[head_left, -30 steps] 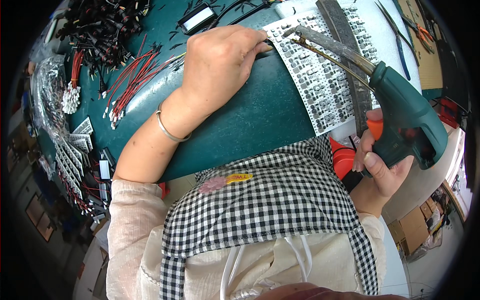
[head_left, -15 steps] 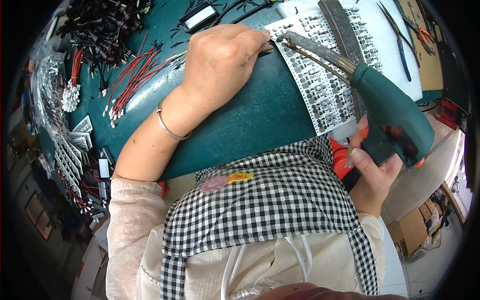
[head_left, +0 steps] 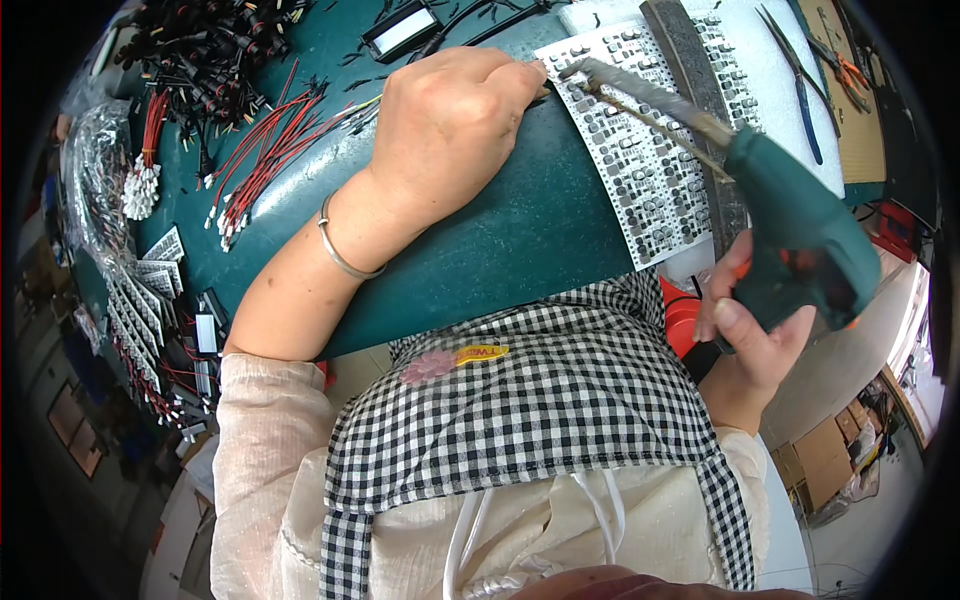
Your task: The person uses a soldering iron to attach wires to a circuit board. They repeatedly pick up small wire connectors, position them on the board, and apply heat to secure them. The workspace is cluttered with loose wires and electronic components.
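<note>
My left hand (head_left: 450,125) is closed in a pinch at the top left corner of a white circuit board panel (head_left: 640,190) dotted with small dark components. A thin yellow-green wire (head_left: 368,104) runs in behind that hand; its pinched end is hidden by my fingers. Low on the right, my right hand (head_left: 755,335) grips a green soldering gun (head_left: 800,220). The gun's long metal tip, with a thin feed tube beside it, points up-left over the panel's corner, slightly apart from my left fingertips. The gun looks smeared by motion.
A dark bar (head_left: 690,70) lies across the panel, on white foam (head_left: 815,170). Pliers (head_left: 800,85) rest at the right. Leftward are red wires with white plugs (head_left: 265,165), black connector cables (head_left: 205,85) and a bagged bundle (head_left: 95,190). A black-framed module (head_left: 402,34) lies behind my left hand.
The soldering gun and my right hand have shifted right, and the tip has drawn slightly away from my left fingertips. My left hand has moved a little to the right, still pinched.
</note>
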{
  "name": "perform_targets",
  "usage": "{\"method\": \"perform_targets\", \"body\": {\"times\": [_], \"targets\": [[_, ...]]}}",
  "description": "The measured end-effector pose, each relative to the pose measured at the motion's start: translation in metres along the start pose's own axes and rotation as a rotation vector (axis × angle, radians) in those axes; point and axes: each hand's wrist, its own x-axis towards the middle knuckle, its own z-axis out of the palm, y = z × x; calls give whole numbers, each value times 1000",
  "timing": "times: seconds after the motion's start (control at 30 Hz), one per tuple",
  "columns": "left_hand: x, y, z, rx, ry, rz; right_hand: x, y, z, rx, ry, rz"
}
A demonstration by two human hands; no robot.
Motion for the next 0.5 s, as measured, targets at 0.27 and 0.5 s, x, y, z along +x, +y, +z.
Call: {"method": "perform_targets", "body": {"times": [0.27,0.5], "targets": [[2,1,3,-25,7,-6,5,-11,2,96,42,-12],[1,0,1,-4,0,3,-2,2,9,-6,28,-33]]}}
